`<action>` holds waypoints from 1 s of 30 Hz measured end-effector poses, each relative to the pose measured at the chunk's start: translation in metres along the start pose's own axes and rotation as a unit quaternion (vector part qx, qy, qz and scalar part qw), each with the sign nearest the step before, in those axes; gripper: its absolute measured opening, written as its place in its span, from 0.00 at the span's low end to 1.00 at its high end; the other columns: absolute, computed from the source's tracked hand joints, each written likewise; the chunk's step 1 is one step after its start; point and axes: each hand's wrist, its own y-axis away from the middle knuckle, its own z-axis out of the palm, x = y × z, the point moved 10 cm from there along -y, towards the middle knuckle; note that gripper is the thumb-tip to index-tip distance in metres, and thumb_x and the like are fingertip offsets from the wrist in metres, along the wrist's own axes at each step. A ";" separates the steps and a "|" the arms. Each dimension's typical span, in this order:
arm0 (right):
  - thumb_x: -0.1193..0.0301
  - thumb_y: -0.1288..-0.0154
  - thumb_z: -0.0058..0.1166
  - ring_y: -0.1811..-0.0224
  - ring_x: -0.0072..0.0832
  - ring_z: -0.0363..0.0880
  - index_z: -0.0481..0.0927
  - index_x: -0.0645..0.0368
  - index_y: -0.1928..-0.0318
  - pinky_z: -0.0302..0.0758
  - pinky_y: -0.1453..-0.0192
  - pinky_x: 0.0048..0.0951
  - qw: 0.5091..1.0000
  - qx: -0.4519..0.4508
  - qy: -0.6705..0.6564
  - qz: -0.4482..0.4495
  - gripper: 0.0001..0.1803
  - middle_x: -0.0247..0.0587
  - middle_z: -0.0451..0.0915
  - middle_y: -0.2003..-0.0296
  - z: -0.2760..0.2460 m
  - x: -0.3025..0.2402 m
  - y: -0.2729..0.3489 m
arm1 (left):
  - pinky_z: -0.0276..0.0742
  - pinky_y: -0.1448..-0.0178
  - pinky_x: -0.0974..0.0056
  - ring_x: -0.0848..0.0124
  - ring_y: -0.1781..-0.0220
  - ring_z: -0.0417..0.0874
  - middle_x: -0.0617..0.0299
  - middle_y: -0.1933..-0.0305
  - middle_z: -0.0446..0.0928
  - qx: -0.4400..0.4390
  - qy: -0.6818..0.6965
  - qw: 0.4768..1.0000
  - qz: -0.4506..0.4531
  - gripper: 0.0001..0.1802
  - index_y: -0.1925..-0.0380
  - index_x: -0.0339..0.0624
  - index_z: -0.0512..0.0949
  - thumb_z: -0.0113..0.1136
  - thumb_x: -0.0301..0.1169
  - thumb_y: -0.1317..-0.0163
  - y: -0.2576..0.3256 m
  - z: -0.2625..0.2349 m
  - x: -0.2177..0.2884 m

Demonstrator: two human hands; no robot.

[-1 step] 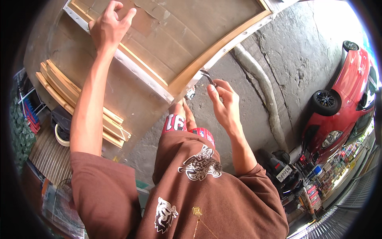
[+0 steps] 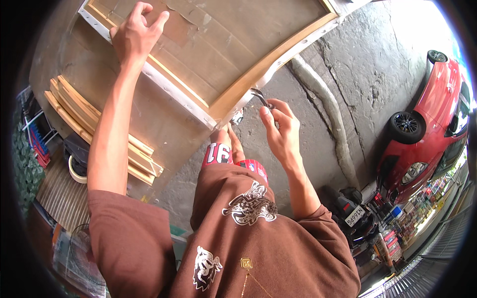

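Note:
A wooden stretcher frame (image 2: 278,54) lies on a brown board, with white fabric (image 2: 174,92) folded over its edges and fixed by small staples. My left hand (image 2: 136,32) is over the left bar of the frame, fingers half curled and thumb apart; nothing shows between them. My right hand (image 2: 280,124) is closed round a dark metal pliers-like tool (image 2: 259,95). The tool's tip meets the white fabric near the frame's closest corner. Along that side the fabric bulges away from the wood. Most of the tool's handle is hidden in my fist.
Several loose wooden strips (image 2: 74,107) lie on the board (image 2: 104,59) at left, near a roll of tape (image 2: 77,171). Beyond the board is cracked concrete floor with a raised cement ridge (image 2: 328,107). A red car (image 2: 432,124) and a motorbike (image 2: 348,208) stand at right.
The white fabric beside the tool has lifted into a wavy bulge off the near right side of the frame. My right hand has shifted very slightly; my left hand has barely moved.

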 end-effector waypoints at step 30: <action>0.53 0.31 0.51 0.78 0.23 0.74 0.79 0.69 0.75 0.69 0.69 0.27 0.989 -0.056 -0.083 0.107 0.28 0.42 0.79 0.75 -0.018 0.046 -0.056 | 0.62 0.53 0.59 0.67 0.69 0.78 0.67 0.75 0.74 0.003 -0.005 1.000 -0.003 0.22 0.60 0.52 0.76 0.62 0.54 0.46 -0.004 -0.004 0.010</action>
